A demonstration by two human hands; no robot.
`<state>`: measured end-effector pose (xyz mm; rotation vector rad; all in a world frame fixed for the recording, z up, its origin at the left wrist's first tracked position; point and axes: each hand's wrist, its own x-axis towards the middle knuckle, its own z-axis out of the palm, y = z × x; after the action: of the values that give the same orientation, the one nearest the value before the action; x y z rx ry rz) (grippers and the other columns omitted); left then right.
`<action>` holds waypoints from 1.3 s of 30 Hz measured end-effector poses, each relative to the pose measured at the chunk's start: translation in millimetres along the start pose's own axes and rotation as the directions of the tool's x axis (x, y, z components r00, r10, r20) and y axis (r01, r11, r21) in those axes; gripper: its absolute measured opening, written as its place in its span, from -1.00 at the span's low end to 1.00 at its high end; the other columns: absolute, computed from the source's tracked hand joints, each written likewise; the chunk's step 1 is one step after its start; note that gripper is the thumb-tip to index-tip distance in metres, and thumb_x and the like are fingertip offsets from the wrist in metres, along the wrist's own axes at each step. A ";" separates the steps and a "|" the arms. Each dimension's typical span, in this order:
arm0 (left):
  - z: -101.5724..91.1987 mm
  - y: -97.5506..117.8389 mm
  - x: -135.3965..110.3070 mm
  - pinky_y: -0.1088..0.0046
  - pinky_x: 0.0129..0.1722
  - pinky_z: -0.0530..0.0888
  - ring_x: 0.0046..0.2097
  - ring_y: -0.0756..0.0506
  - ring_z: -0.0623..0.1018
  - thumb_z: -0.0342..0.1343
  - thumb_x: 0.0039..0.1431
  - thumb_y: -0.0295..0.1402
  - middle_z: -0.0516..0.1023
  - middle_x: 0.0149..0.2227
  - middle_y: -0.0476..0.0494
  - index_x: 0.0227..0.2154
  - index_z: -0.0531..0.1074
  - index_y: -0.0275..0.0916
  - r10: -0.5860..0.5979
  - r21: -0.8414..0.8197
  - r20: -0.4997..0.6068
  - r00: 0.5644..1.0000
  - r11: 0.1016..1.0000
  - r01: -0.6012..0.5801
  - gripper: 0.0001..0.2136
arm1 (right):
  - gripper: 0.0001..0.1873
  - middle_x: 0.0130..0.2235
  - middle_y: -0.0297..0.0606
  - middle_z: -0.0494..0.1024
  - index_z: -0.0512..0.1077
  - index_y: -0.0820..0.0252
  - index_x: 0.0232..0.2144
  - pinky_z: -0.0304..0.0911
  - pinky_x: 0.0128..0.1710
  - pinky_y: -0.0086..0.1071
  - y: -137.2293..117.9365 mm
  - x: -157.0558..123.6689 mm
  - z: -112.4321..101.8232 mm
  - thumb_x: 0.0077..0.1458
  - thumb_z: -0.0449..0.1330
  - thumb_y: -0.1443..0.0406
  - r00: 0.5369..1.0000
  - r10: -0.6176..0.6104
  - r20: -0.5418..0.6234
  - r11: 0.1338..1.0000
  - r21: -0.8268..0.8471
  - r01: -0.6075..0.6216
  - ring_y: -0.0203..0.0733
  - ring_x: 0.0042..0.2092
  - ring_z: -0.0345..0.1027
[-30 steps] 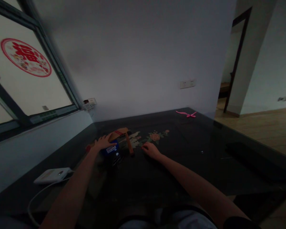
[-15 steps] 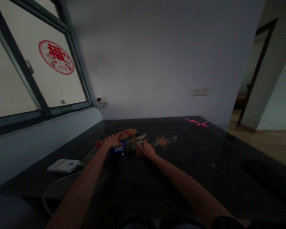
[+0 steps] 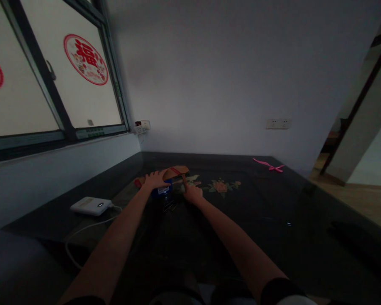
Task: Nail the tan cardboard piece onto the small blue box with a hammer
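A long orange-brown piece with red markings [image 3: 177, 170] lies across the top of a small blue container [image 3: 161, 192]; I cannot make out its exact kind. My left hand [image 3: 154, 181] rests over its left part, fingers bent down around it and against the container. From its right end a narrow brown strip [image 3: 184, 181] runs down towards me. My right hand [image 3: 193, 194] is closed at the lower end of this strip. Several thin, shiny bits [image 3: 169, 206] lie on the dark tabletop in front of the container, too dim to name.
A white power bank [image 3: 91, 206] with a white cable [image 3: 82, 231] sits to the left. Printed flowers [image 3: 220, 187] decorate the dark table [image 3: 241, 237]. A pink ribbon [image 3: 269, 165] lies at the far right, and a dark flat object [image 3: 358, 241] near the right edge.
My right hand has moved in to the brown strip and closed at its lower end. My left hand stays on the orange-brown piece. The view has shifted slightly.
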<state>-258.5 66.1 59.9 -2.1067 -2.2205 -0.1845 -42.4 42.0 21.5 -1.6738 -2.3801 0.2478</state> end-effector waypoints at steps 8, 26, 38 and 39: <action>2.2 -1.9 2.4 -0.23 0.01 0.09 0.12 -0.51 0.23 0.07 -0.21 0.20 0.21 0.16 -0.43 0.26 -0.05 -0.03 0.002 0.016 0.006 1.000 1.000 -0.002 -0.07 | -0.54 -0.10 -0.07 0.54 0.32 -0.08 0.09 0.25 -0.20 -0.15 31.3 -20.6 -12.8 0.11 0.02 0.20 1.000 -0.006 0.009 0.998 -0.069 0.007 0.05 -0.11 0.44; -3.1 1.1 -2.4 -0.22 0.01 0.10 0.12 -0.52 0.21 0.04 -0.17 0.21 0.18 0.18 -0.42 0.26 -0.08 -0.02 0.004 0.034 0.021 1.000 0.999 -0.004 -0.08 | -0.49 -0.19 -0.06 0.58 0.16 -0.15 0.19 0.25 -0.28 -0.17 147.4 -151.0 -62.7 0.18 -0.08 0.18 0.982 0.182 0.055 0.961 -0.223 -0.166 0.05 -0.22 0.48; -8.8 79.5 3.2 -0.12 0.01 0.18 0.13 -0.46 0.24 0.00 -0.15 0.24 0.19 0.17 -0.35 0.26 -0.20 0.07 0.193 0.101 0.079 0.978 0.975 -0.200 -0.08 | -0.48 -0.16 -0.09 0.58 0.15 -0.07 0.21 0.30 -0.25 -0.13 190.6 -211.7 -77.8 0.21 -0.15 0.17 0.920 0.391 -0.008 0.893 -0.238 -0.382 0.07 -0.18 0.48; -9.1 94.4 -0.1 -0.11 0.01 0.18 0.13 -0.45 0.25 0.00 -0.14 0.24 0.19 0.17 -0.34 0.26 -0.20 0.08 0.232 0.093 0.076 0.970 0.967 -0.238 -0.09 | -0.48 -0.15 -0.09 0.57 0.15 -0.08 0.21 0.30 -0.25 -0.13 192.7 -213.0 -78.8 0.20 -0.15 0.17 0.915 0.402 -0.011 0.890 -0.230 -0.394 0.08 -0.17 0.48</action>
<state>-164.5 69.4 72.2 -2.3252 -1.9422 0.0114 223.1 -92.9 29.0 -2.2812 -2.1302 0.0698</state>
